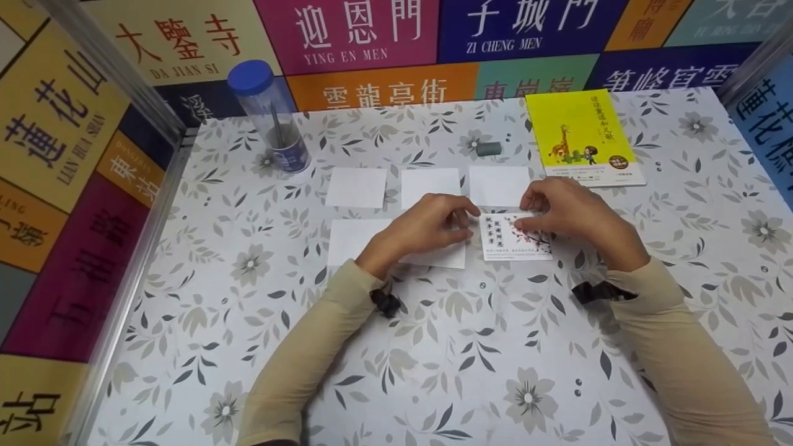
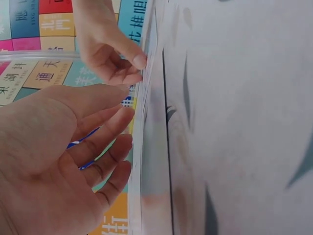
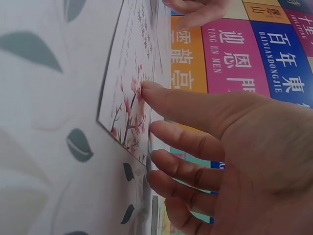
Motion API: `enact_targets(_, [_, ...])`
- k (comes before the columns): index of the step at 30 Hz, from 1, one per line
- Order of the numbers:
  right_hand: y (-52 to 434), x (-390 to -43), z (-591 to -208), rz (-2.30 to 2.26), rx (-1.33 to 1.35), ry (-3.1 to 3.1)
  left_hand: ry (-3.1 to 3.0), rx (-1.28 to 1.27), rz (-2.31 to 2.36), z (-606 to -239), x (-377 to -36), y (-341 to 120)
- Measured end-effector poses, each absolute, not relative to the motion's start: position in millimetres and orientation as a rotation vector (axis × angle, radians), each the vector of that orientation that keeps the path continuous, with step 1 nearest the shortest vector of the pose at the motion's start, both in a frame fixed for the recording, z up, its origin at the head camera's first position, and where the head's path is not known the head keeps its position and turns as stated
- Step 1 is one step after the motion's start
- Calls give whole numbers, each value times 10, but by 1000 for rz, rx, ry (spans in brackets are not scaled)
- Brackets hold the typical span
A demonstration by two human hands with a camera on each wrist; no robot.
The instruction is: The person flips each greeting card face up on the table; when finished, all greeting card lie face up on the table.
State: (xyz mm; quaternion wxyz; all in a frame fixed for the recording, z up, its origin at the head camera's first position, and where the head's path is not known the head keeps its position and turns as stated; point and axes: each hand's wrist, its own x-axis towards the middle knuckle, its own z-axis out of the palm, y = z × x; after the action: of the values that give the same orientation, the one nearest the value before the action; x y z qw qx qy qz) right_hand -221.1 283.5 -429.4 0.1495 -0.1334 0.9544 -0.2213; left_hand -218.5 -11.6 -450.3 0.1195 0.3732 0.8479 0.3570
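Note:
A printed card (image 1: 514, 246) with red blossoms and black characters lies face up on the floral tablecloth (image 1: 433, 347). My right hand (image 1: 570, 214) rests its fingertips on the card's upper right part; in the right wrist view the straight index finger (image 3: 161, 95) touches the blossom print on the card (image 3: 128, 98). My left hand (image 1: 430, 228) lies just left of the card with relaxed fingers at its left edge, partly covering a white card (image 1: 445, 256). In the left wrist view the left hand (image 2: 73, 147) shows an open palm and the right hand (image 2: 110, 49) is beyond it.
Three blank white cards (image 1: 430, 186) form a row behind the hands, and another (image 1: 348, 240) lies at the left. A yellow book (image 1: 579, 133), a small grey block (image 1: 488, 148) and a clear tube with a blue cap (image 1: 272, 118) stand farther back. Printed walls enclose the table.

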Motion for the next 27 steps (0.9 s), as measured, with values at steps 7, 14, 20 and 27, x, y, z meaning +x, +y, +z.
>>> enact_targets(7, [2774, -2163, -4246, -590, -398, 2765, 2519, 1039, 1100, -4501, -2260, -273])
enact_targets(14, [2535, -2075, -4280, -639, -493, 2800, 2583, 987, 1078, -4514, -2250, -476])
enact_targets(20, [2234, -2014, -4357, -632, -704, 2797, 2632, 989, 1012, -4521, -2179, -678])
enact_targets(27, [1952, -1989, -4365, -576, -799, 2756, 2657, 1038, 959, -4527, -2132, -880])
